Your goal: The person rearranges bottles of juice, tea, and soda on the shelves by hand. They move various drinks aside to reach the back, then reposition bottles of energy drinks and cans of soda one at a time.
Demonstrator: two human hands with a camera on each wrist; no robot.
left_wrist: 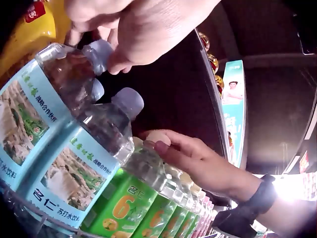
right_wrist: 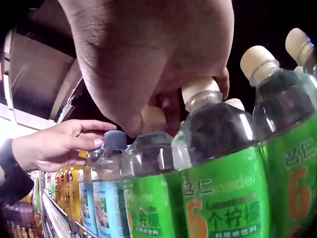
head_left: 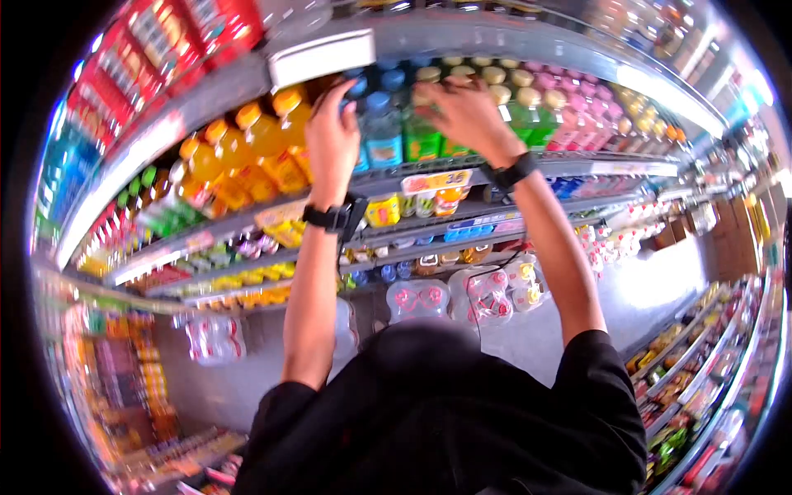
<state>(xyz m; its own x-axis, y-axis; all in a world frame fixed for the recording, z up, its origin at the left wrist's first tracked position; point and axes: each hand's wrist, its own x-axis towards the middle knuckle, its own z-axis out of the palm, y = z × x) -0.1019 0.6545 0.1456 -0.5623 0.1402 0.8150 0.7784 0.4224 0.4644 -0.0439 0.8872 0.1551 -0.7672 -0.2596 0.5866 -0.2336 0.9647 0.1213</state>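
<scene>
Two hands grip bottles on the shelf (head_left: 381, 179): the left hand (head_left: 333, 148) pinches a blue-labelled bottle (left_wrist: 27, 116) by its cap, the right hand (head_left: 474, 120) a green-labelled bottle (right_wrist: 148, 201) by its pale cap.

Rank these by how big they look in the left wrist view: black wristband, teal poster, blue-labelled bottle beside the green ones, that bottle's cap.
1. Blue-labelled bottle
2. Black wristband and teal poster, too alike to rank
3. The bottle's cap
</scene>
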